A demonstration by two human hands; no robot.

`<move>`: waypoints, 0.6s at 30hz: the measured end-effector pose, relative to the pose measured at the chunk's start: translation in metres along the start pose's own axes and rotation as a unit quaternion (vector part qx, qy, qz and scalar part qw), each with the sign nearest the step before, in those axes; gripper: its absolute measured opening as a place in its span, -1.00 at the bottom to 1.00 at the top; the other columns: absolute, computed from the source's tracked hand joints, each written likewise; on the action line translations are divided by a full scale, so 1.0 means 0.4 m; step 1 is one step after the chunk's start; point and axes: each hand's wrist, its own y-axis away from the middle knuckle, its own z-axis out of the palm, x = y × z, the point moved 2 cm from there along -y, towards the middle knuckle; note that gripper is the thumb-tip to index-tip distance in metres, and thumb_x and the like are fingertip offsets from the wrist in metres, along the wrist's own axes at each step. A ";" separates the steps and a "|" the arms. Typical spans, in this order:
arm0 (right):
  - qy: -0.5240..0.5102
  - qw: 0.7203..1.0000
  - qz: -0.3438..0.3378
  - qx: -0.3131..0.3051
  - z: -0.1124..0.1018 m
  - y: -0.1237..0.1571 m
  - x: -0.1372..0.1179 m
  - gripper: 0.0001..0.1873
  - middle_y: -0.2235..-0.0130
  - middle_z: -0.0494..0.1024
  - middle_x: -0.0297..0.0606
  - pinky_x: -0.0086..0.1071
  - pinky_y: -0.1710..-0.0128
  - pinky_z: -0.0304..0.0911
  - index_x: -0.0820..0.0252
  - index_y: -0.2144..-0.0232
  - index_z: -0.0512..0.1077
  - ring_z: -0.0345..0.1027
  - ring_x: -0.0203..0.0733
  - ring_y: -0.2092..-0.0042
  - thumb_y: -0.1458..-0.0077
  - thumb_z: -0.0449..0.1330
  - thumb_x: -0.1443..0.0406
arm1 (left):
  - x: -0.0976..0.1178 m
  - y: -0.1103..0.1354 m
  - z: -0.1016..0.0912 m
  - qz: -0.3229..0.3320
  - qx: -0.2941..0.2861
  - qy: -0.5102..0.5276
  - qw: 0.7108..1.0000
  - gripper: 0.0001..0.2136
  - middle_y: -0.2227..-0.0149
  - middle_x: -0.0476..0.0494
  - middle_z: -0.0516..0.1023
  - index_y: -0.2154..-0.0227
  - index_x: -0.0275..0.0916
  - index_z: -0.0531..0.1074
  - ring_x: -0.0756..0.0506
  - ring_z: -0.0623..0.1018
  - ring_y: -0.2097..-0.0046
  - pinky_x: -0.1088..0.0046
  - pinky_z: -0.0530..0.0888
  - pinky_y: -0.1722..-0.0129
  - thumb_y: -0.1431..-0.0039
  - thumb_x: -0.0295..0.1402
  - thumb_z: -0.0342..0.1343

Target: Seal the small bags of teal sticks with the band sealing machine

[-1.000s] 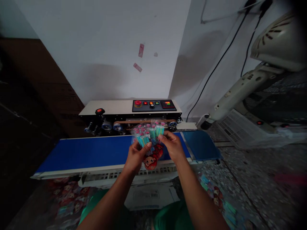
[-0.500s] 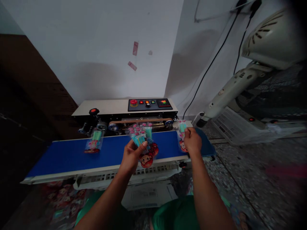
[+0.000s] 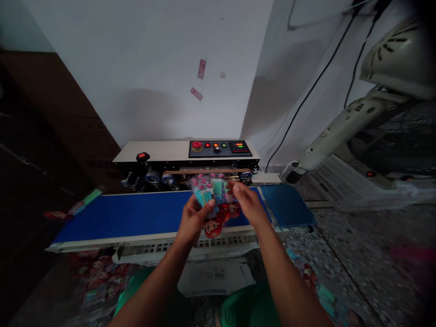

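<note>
My left hand (image 3: 195, 215) is closed on a fanned bunch of clear plastic packets (image 3: 206, 195). Each packet shows turquoise sticks, pink bits at the top and a red-haired cartoon head at the bottom. The bunch is held above the blue conveyor belt (image 3: 150, 213), in front of the band sealer (image 3: 156, 152). My right hand (image 3: 250, 204) has its bent fingers together at the right edge of the bunch, pinching a packet (image 3: 233, 209); its fingertips are slightly blurred. Another packet (image 3: 76, 206) is tipping over the belt's left end.
The sealer's control panel (image 3: 220, 148) has a red stop button and lit digits. A lamp arm (image 3: 337, 122) and a white plastic crate (image 3: 335, 186) are to the right. More packets (image 3: 98, 277) lie below the belt at left, and others (image 3: 308, 274) at lower right.
My right hand has moved left from the belt's right end, where it held a packet, to the bunch. The packet at left has travelled to the belt's left end.
</note>
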 end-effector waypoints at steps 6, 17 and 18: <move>-0.167 0.985 0.017 0.030 0.076 0.038 -0.021 -0.72 0.30 0.52 -0.31 -0.35 0.19 0.24 0.15 0.28 0.49 0.35 -0.19 0.21 -0.07 0.12 0.12 | -0.005 0.002 0.005 0.008 0.013 0.010 1.000 -0.77 0.30 -0.05 0.58 0.28 -0.24 0.48 -0.05 0.53 0.30 0.47 0.42 0.28 0.06 -0.34 0.25; 0.254 0.918 0.056 0.298 -0.145 0.016 0.034 -0.64 0.50 0.40 -0.34 -0.45 0.43 0.08 0.20 0.27 0.38 0.24 -0.28 0.48 -0.19 -0.12 0.12 | -0.010 -0.001 -0.009 -0.010 0.031 -0.028 0.999 -0.77 0.35 -0.04 0.58 0.33 -0.26 0.49 -0.02 0.51 0.35 0.48 0.40 0.32 0.09 -0.30 0.27; 0.322 0.895 0.083 0.297 -0.173 0.012 0.051 -0.65 0.46 0.43 -0.29 -0.43 0.42 0.08 0.21 0.25 0.38 0.28 -0.25 0.45 -0.19 -0.12 0.16 | -0.009 -0.001 -0.008 -0.009 0.026 -0.034 0.999 -0.75 0.35 -0.04 0.58 0.31 -0.26 0.48 -0.01 0.51 0.35 0.49 0.40 0.33 0.09 -0.31 0.27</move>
